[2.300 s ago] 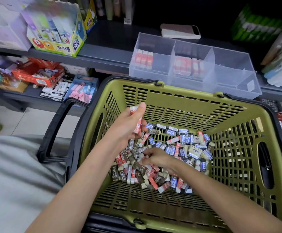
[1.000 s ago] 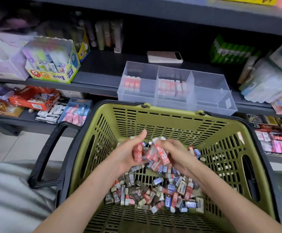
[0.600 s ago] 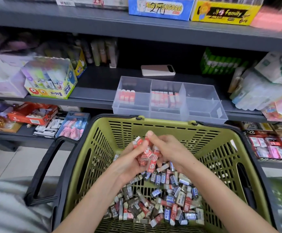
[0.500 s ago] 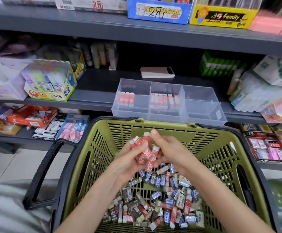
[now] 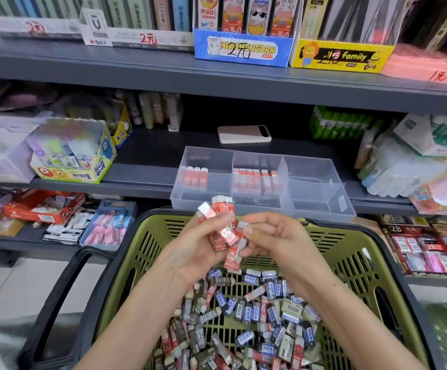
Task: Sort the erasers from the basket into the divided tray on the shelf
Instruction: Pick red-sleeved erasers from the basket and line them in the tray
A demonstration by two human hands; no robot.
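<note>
Above the green basket [image 5: 350,252], my left hand [image 5: 198,247] grips a bunch of red-sleeved erasers [image 5: 221,217] that stick up from its fingers. My right hand [image 5: 278,239] pinches more red erasers [image 5: 234,256] against that bunch; one hangs down between the hands. A heap of mixed erasers [image 5: 246,321], blue, brown and red, lies on the basket floor. The clear divided tray [image 5: 313,206] stands on the shelf just behind the basket. Its left compartment holds three red erasers [image 5: 196,177], its middle one a row of red erasers [image 5: 255,180].
A white power bank [image 5: 243,134] lies on the shelf behind the tray. A glue-stick box [image 5: 75,153] stands to the left, plastic packs [image 5: 409,169] to the right. The basket's black handle [image 5: 57,303] hangs at left. Boxes of stationery fill the lower shelves.
My right hand came up out of the heap with red erasers and joined my left hand. Both hands rose toward the tray, and the view tilted up.
</note>
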